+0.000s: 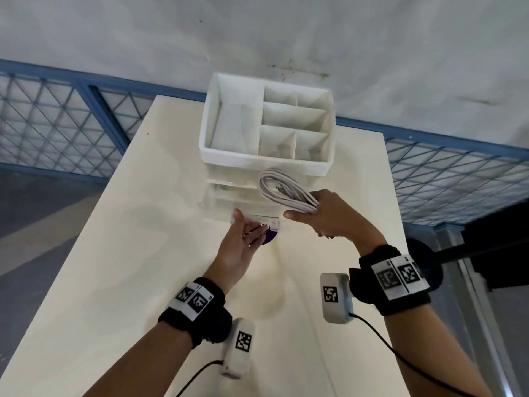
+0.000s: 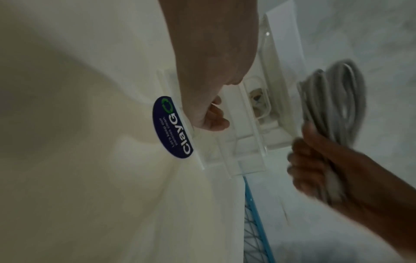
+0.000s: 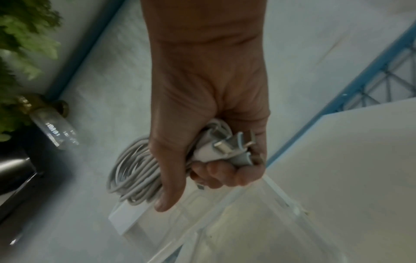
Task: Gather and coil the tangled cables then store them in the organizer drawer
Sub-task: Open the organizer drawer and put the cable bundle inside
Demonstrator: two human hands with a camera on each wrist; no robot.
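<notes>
Beside organizer [image 1: 266, 156], right hand [image 1: 337, 216] round coiled cables [image 1: 286, 193].

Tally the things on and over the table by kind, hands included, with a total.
Hands: 2, left hand at the drawer front, right hand gripping the cable coil
Cable coil: 1
Organizer: 1, with top tray compartments: 6
Sticker: 1
Table: 1
Total: 6 things

White organizer [image 1: 266, 164], pale grey cables [image 1: 286, 193], cream table [image 1: 143, 224], dark-blue sticker [image 2: 173, 128].
</notes>
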